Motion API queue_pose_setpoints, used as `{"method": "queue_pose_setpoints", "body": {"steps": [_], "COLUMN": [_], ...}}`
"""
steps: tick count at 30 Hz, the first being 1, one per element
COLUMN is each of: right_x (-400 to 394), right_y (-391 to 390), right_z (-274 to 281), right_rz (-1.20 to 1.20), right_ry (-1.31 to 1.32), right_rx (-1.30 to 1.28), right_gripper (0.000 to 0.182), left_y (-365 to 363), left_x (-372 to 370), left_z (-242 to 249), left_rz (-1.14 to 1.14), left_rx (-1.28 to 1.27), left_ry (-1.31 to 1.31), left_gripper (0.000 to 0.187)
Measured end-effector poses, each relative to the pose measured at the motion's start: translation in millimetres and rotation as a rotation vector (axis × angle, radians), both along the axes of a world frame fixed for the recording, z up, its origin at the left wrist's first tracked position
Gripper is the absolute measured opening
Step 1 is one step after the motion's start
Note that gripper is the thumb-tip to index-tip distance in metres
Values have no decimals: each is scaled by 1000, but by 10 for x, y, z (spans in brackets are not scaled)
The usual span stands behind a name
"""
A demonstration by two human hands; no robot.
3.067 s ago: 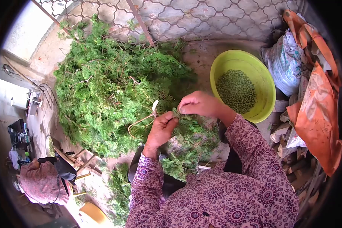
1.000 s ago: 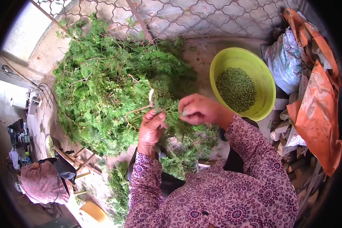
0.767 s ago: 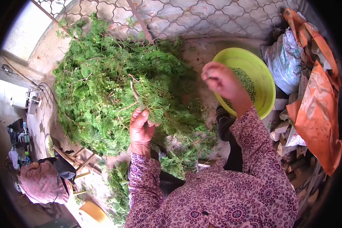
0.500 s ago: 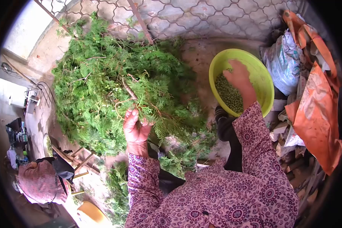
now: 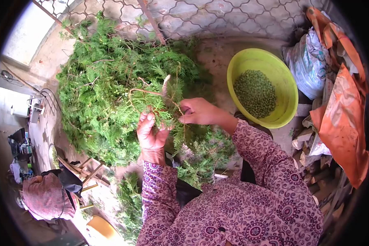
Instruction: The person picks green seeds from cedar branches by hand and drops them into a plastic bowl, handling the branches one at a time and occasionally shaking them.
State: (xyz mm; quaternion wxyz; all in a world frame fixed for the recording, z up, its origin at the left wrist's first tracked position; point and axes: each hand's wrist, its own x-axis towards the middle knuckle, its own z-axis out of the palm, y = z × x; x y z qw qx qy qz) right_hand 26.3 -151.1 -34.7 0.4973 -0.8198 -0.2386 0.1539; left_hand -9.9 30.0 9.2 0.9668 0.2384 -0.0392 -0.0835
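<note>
My left hand [image 5: 151, 133] is closed around a leafy evergreen branch [image 5: 166, 92], whose cut woody end points up. At the branch's right side, my right hand [image 5: 197, 111] has its thumb and fingers pinched together at the foliage; what lies between them is too small to make out. Behind both hands spreads a large heap of green evergreen cuttings [image 5: 98, 90]. To the right stands a yellow-green basin [image 5: 285, 86] with many small round green cones [image 5: 255, 93] gathered at its bottom.
Wire mesh [image 5: 225, 20] runs along the back. A white sack [image 5: 305, 63] and an orange bag [image 5: 342, 127] lie right of the basin. More cuttings [image 5: 209, 158] lie near my legs. At lower left are a person in a pink top [image 5: 47, 194] and a yellow tub [image 5: 100, 227].
My right hand has left the basin and moved left to the branch. My left hand still holds the branch, which has turned so its stem stands further right.
</note>
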Motion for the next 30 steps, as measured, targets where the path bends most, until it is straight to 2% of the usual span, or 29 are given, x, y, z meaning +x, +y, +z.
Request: {"method": "queue_pose_setpoints", "body": {"steps": [2, 3, 5, 6, 8, 9, 10, 11, 12, 14, 15, 16, 18, 19, 20, 21, 22, 24, 25, 26, 27, 28, 29, 30], "right_x": [-45, -46, -54, -59, -45, -24, 5, 25, 34, 52, 89, 129, 224, 264, 220, 141, 85, 31, 20, 26, 41, 53, 79, 75], "right_y": [119, 151, 189, 178, 118, 75, 16, -42, -100, -221, -278, -338, -450, -489, -494, -497, -497, -474, -467, -458, -452, -464, -489, -506], "right_z": [-26, -25, -27, -18, 16, -3, -44, -71, -91, -105, -56, -148, -544, -683, -555, -255, 0, 285, 350, 367, 377, 375, 263, 229], "right_rz": [-106, -109, -159, -162, -131, -131, -132, -134, -137, -291, -271, -276, -303, -225, -223, -300, -375, -331, -291, -298, -263, -225, -177, -183], "right_ry": [-73, -72, -205, -203, -188, -188, -221, -254, -258, 4, -3, -6, -31, -105, -103, 110, 321, 376, 434, 434, 297, 161, 93, 94], "right_rx": [14, 15, -203, -203, -229, -230, -178, -127, -130, 178, 45, 44, 561, 605, 605, 578, 545, 571, 599, 602, 388, 174, 189, 191], "right_gripper": [29, 29, 25, 25, 14, 14, 10, 9, 9, 15, 19, 19, 21, 30, 30, 28, 28, 28, 28, 28, 28, 29, 29, 29], "left_y": [-34, -46, -91, -107, -115, -128, -146, -245, -255, -277, -260, -235, -298, -374, -462, -510, -517, -564, -584, -514, -362, -286, -452, -465], "left_x": [-5, -14, -18, -13, 20, 47, 81, 95, 90, 59, 35, 15, -95, -114, -135, -146, -133, -93, -112, -73, -6, 25, -95, -85], "left_z": [6, 26, 78, 90, 32, 38, 46, 172, 173, 151, 134, 65, -12, -72, -150, -230, -348, -447, -384, -655, -1155, -1430, -784, -808], "left_rz": [-6, -28, -36, -40, 4, -48, -101, -62, -64, -30, -42, -86, -238, -239, -223, -198, -193, -15, -203, -211, -308, -404, -456, -462], "left_rx": [29, 31, 29, 24, 17, 54, 91, 237, 234, 345, 457, 551, 756, 755, 1117, 1478, 1477, 1533, 1290, 1290, 1299, 1307, 897, 898], "left_ry": [-47, -26, -48, -72, -57, -111, -167, -263, -267, -348, -347, -351, -182, -181, -224, -263, -262, -455, -244, -247, -208, -169, -24, -26], "left_gripper": [24, 25, 26, 27, 31, 35, 39, 48, 48, 54, 58, 57, 54, 54, 54, 53, 53, 50, 49, 49, 45, 43, 39, 39]}}
